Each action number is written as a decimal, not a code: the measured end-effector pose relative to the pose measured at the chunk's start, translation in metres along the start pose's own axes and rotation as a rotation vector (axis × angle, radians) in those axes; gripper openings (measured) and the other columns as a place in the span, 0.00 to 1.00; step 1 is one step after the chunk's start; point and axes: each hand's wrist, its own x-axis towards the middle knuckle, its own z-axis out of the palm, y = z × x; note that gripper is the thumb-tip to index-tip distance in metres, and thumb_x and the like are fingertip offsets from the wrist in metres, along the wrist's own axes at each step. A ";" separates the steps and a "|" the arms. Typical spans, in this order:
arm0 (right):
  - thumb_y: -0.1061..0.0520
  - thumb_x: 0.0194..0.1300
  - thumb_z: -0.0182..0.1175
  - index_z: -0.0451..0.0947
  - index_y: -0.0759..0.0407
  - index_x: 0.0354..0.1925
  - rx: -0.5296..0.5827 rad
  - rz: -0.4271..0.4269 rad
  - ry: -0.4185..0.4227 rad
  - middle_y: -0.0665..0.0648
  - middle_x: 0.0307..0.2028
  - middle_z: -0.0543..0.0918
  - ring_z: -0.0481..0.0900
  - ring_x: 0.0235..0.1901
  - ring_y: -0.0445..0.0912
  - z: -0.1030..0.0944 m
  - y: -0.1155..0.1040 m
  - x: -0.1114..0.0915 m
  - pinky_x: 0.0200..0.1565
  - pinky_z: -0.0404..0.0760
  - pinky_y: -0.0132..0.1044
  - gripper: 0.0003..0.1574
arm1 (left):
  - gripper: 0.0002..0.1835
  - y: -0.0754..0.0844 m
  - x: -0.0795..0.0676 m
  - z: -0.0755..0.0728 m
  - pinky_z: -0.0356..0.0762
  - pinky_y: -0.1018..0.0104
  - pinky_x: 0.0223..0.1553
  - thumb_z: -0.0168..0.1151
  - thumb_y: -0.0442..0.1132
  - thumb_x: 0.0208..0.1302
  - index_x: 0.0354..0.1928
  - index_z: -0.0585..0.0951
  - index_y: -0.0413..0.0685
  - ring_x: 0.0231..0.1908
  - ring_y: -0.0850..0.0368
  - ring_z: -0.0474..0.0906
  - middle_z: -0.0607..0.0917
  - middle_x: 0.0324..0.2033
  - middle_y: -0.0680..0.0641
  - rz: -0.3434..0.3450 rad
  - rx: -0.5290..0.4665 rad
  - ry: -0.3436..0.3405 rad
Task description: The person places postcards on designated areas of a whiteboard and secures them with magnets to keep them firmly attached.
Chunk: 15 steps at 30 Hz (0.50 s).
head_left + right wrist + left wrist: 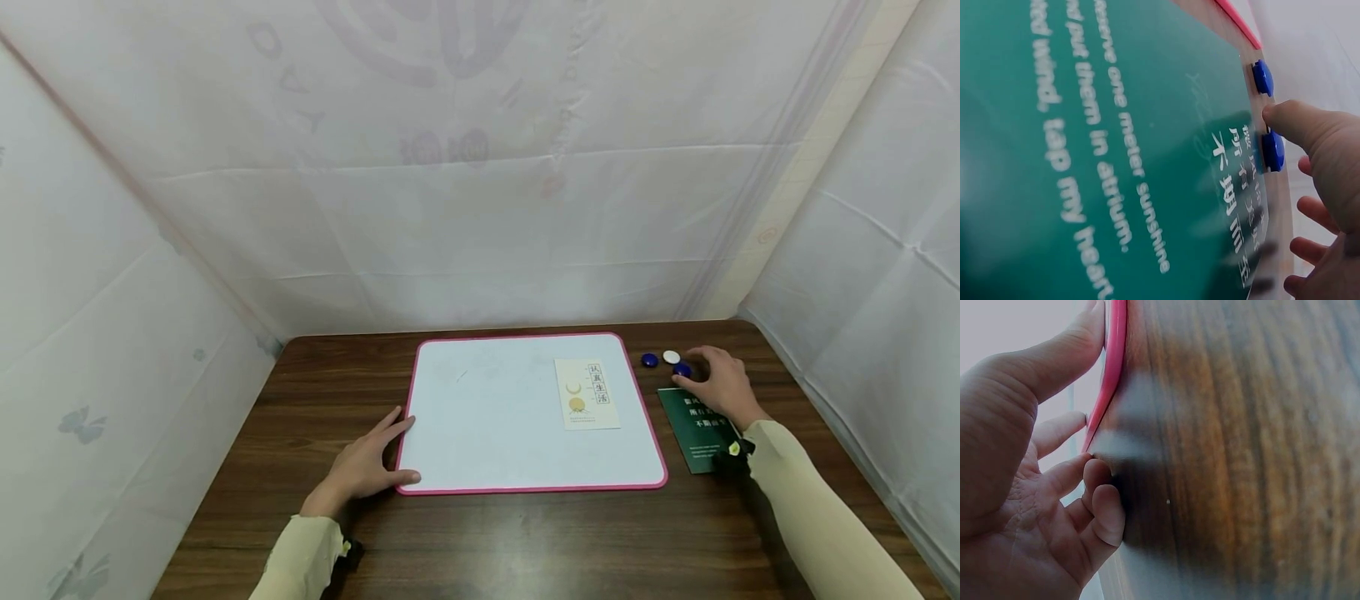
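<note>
A white board (487, 417) with a pink frame lies on the table, and a cream card (587, 394) with printed characters rests on its right part. My left hand (365, 461) touches the board's left edge, its thumb at the near corner and its fingers spread. To the right of the board are a blue round magnet (649, 360), a white one (671, 357) and a second blue magnet (682, 369). Around that second magnet, my right hand (723, 385) holds its thumb and fingers apart. Beneath this hand lies a green card (692, 433) with white print, partly covered.
The dark wooden table (525, 542) carries everything. Pale printed sheets (480, 233) hang like walls behind it and on both sides.
</note>
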 end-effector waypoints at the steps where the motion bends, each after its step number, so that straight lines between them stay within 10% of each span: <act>1: 0.49 0.66 0.69 0.72 0.72 0.62 0.002 0.007 -0.006 0.81 0.62 0.70 0.63 0.63 0.76 0.000 0.000 0.000 0.64 0.55 0.74 0.37 | 0.51 0.000 0.000 0.000 0.64 0.23 0.59 0.76 0.64 0.55 0.78 0.67 0.55 0.69 0.30 0.67 0.57 0.80 0.43 -0.001 0.000 0.001; 15: 0.43 0.68 0.66 0.73 0.68 0.64 -0.052 0.100 -0.062 0.80 0.60 0.69 0.63 0.53 0.75 0.000 -0.007 0.000 0.49 0.64 0.74 0.38 | 0.52 0.000 0.001 0.001 0.63 0.21 0.59 0.76 0.64 0.54 0.78 0.67 0.54 0.69 0.29 0.67 0.57 0.80 0.42 -0.006 0.009 0.000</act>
